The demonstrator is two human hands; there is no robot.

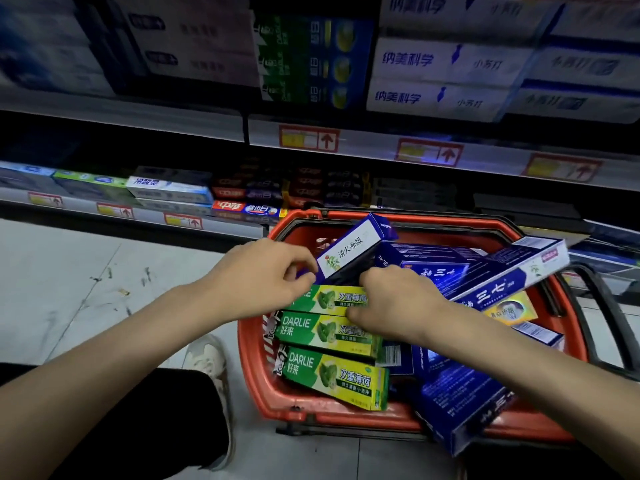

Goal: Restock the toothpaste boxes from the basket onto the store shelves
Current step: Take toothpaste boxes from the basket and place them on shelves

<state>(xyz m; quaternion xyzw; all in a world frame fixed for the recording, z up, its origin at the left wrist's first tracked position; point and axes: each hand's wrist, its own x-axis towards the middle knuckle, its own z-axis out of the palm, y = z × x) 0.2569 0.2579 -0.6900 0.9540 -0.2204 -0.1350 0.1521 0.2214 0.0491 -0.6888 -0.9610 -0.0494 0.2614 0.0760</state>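
A red basket [398, 221] stands on the floor against the shelves, full of toothpaste boxes. Three green Darlie boxes [332, 375] lie side by side at its left; several dark blue boxes [460, 407] are piled at its right. My left hand [263, 275] pinches the near end of a blue and white box [353, 251], which tilts up and away from me. My right hand [398, 303] rests with fingers curled on the top green box [332, 299], touching the lower edge of the tilted box. The upper shelf [381, 143] holds stacked boxes.
A low shelf [149, 213] at the left holds flat rows of toothpaste boxes behind red price tags. The basket's black handle [609, 317] hangs down on the right. My knee in dark trousers and a white shoe [211, 358] are on the tiled floor, left of the basket.
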